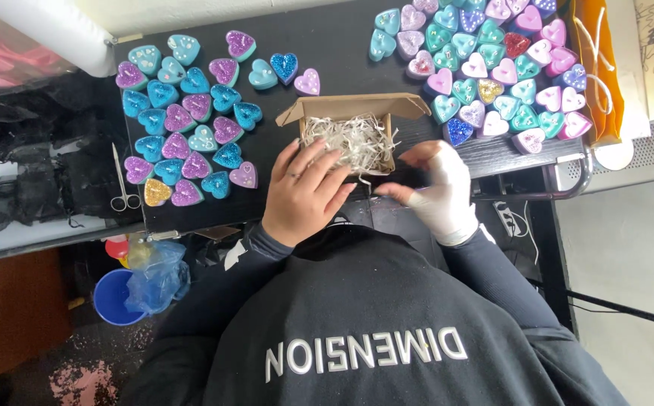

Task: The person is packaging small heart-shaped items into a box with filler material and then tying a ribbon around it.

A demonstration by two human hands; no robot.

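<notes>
A small open cardboard box filled with white shredded paper stands on the black table in front of me. My left hand, bare with a ring, lies flat on the box's near left edge, its fingers spread over the paper. My right hand, in a white glove, is at the box's near right corner with fingers curled together. What they pinch is lost against the dark table.
Several glittery heart-shaped pieces lie in one group on the left and a bigger pile at the back right. Scissors lie off the table's left edge. An orange bag hangs right; a blue bucket stands below.
</notes>
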